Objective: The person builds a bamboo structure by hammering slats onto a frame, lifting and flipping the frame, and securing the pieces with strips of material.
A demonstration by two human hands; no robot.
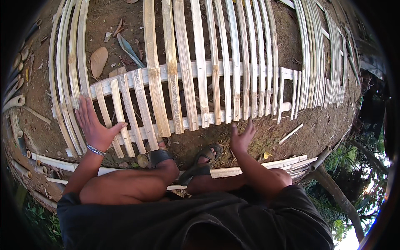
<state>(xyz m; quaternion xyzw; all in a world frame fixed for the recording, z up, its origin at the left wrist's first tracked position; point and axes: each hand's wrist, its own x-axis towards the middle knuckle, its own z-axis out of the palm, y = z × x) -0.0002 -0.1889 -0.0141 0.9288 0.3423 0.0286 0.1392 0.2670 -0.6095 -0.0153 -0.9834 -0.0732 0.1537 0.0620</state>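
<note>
A panel of pale split-bamboo slats [182,62] lies on the ground before me, the slats laid side by side across two long cross strips [221,116]. My left hand [95,127] is open, its fingers spread over the long slats [66,89] at the panel's left side and its thumb at a short slat [116,100]. My right hand [242,136] is at the near ends of the middle slats, thumb and forefinger apart, fingertips at or just short of the slat ends. Nothing shows in its grasp; its other fingers are partly hidden.
More slatted bamboo [321,62] lies to the right. Bamboo poles [14,102] are piled along the left edge. Behind my sandalled feet [208,154] run long bamboo strips [233,171]. A loose bamboo piece [291,133] and a dry leaf [99,62] lie on the dirt.
</note>
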